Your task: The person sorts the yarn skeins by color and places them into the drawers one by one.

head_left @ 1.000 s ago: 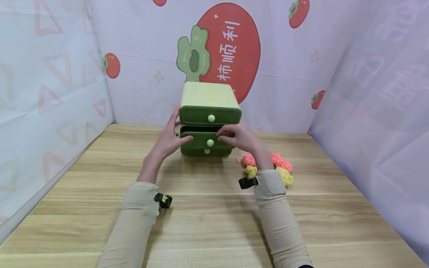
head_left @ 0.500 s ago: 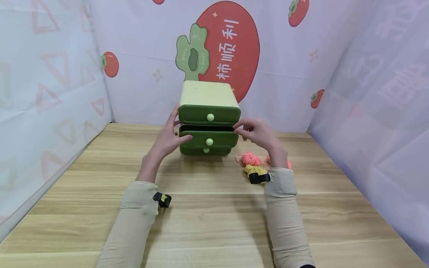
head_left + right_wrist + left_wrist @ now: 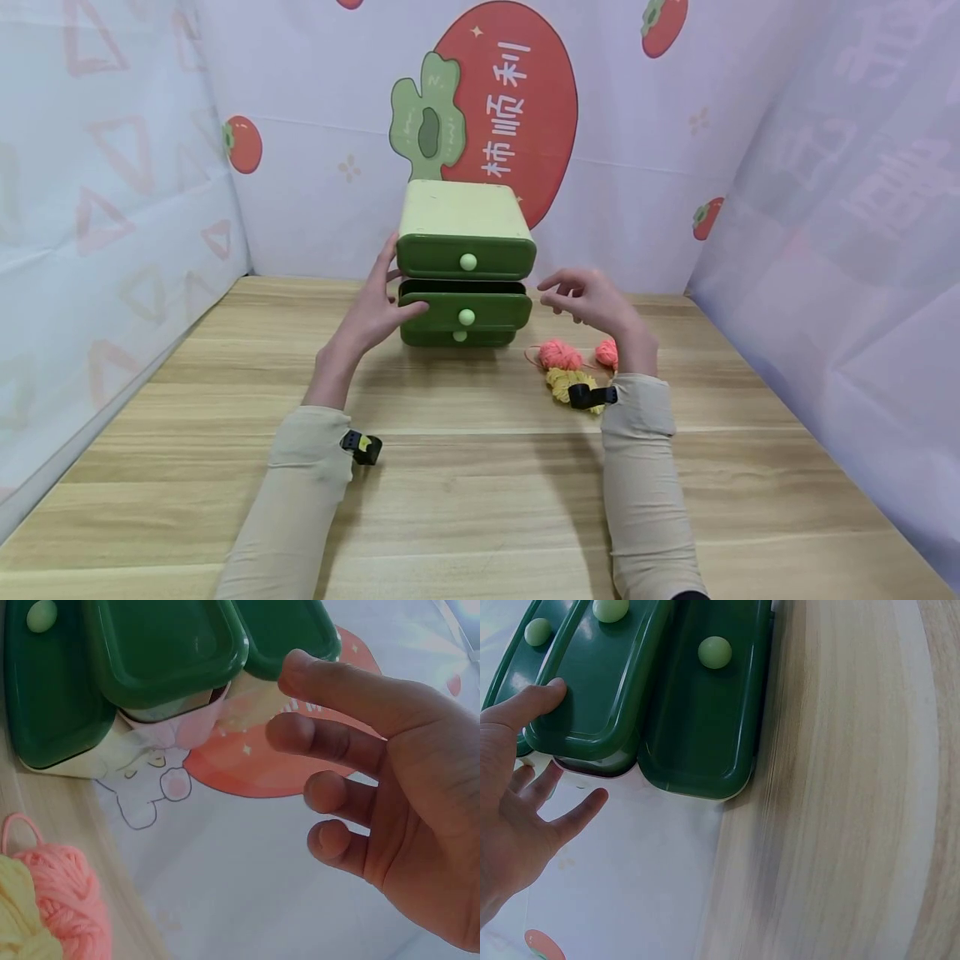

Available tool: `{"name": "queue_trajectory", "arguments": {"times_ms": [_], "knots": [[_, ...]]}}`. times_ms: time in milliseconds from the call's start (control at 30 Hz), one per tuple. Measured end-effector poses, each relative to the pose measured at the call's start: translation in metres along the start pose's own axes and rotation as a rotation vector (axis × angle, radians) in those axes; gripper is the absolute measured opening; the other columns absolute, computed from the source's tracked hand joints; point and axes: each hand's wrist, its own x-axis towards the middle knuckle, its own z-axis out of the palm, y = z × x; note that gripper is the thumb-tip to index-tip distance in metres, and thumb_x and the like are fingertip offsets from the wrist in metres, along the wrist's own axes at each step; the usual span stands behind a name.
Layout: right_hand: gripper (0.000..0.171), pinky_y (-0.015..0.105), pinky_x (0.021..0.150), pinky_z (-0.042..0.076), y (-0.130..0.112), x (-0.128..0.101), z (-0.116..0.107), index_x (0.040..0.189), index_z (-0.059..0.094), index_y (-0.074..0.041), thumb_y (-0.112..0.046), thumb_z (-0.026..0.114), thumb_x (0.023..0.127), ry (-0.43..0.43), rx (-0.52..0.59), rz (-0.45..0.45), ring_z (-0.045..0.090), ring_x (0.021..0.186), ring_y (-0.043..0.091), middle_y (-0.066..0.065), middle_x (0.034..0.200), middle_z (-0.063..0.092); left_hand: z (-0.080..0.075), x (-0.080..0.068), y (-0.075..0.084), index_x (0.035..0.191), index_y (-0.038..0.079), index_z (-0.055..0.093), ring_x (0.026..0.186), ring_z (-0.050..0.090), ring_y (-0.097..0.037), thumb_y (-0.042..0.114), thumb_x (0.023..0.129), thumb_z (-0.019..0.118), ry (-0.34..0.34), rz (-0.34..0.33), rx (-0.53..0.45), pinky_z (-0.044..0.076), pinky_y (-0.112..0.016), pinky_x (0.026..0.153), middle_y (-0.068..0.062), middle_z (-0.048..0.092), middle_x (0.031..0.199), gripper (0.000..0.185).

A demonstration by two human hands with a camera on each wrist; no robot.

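From the head view, a little green drawer box (image 3: 465,262) stands on the table (image 3: 480,500), its middle drawer (image 3: 465,310) pulled out a bit. The left hand (image 3: 375,310) presses flat against the box's side, likely to keep it from sliding. The right hand (image 3: 592,302) floats beside it, fingers loose, holding nothing, above the yarn balls (image 3: 573,367). The left wrist view shows the thumb (image 3: 532,705) resting on the drawer front. The right wrist view shows relaxed, empty fingers (image 3: 337,742).

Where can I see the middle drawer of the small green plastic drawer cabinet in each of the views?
Head view: the dark green middle drawer sits at picture centre, pulled slightly out, with the left hand touching its left end.
Left wrist view: the drawer is at upper left, the thumb pressing its corner.
Right wrist view: it is at the top, left of the right hand.
Shared landmark: the drawer's pale green round knob, cut off in the right wrist view.
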Motion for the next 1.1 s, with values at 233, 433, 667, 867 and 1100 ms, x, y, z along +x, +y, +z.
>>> {"name": "queue_trajectory", "arguments": {"times_ms": [233, 433, 667, 867, 1100], "knots": [[0.029, 0.031, 0.054, 0.049, 0.012, -0.003, 0.000, 0.121, 0.069, -0.011, -0.024, 0.069, 0.094, -0.072, 0.001, 0.117, 0.054, 0.061, 0.024, 0.011, 0.094, 0.066, -0.003, -0.006, 0.017, 0.161, 0.033, -0.001, 0.145, 0.036, -0.031, 0.014, 0.088, 0.076, -0.020, -0.033, -0.025, 0.037, -0.062, 0.108, -0.002, 0.009, 0.167, 0.108], [0.034, 0.033, 0.056, 0.049, 0.029, -0.005, 0.006, 0.126, 0.065, -0.014, -0.024, 0.068, 0.094, -0.151, -0.011, 0.194, 0.056, 0.064, 0.029, 0.013, 0.104, 0.063, -0.001, 0.000, 0.003, 0.158, 0.043, -0.001, 0.145, 0.037, -0.029, 0.021, 0.087, 0.078, -0.010, -0.018, -0.009, 0.038, -0.061, 0.107, 0.002, 0.010, 0.167, 0.109], [0.043, 0.035, 0.060, 0.050, 0.046, -0.008, 0.013, 0.132, 0.061, -0.015, -0.028, 0.070, 0.093, -0.242, -0.005, 0.275, 0.055, 0.070, 0.026, 0.013, 0.114, 0.062, -0.002, -0.005, 0.016, 0.160, 0.038, -0.002, 0.146, 0.036, -0.030, 0.017, 0.088, 0.077, -0.021, -0.036, -0.011, 0.037, -0.062, 0.108, -0.001, 0.009, 0.167, 0.108], [0.054, 0.040, 0.071, 0.048, 0.053, -0.013, 0.014, 0.142, 0.053, -0.015, -0.027, 0.069, 0.092, -0.333, -0.013, 0.395, 0.055, 0.079, 0.029, 0.015, 0.130, 0.055, -0.005, -0.014, 0.038, 0.161, 0.024, -0.001, 0.146, 0.034, -0.034, 0.009, 0.089, 0.074, -0.037, -0.048, -0.027, 0.036, -0.062, 0.109, -0.008, 0.011, 0.167, 0.105], [0.064, 0.036, 0.078, 0.049, 0.057, -0.018, 0.015, 0.147, 0.047, -0.020, -0.027, 0.073, 0.089, -0.411, 0.009, 0.538, 0.056, 0.087, 0.026, 0.017, 0.143, 0.048, -0.002, -0.004, 0.013, 0.159, 0.039, -0.002, 0.146, 0.035, -0.030, 0.016, 0.088, 0.077, -0.020, -0.037, -0.016, 0.037, -0.062, 0.109, -0.001, 0.011, 0.167, 0.109]]}}
